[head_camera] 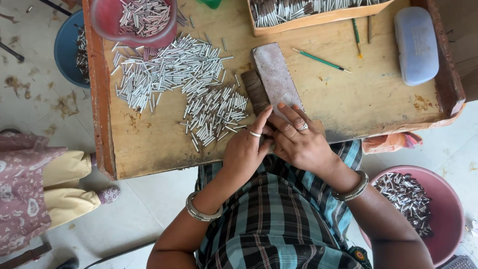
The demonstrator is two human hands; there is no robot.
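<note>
My left hand and right hand meet at the board's near edge, fingertips pinching something hidden, beside the flat block; tubes piled within reach, left.

Two hands; two green pencils; one blue case; two pink bowls

Between the hands: left hand and right hand cover what they pinch.
Top edge: long cardboard box of metal tubes is cut off.
Bottom right: round pink plastic basin is partly out of view.
</note>
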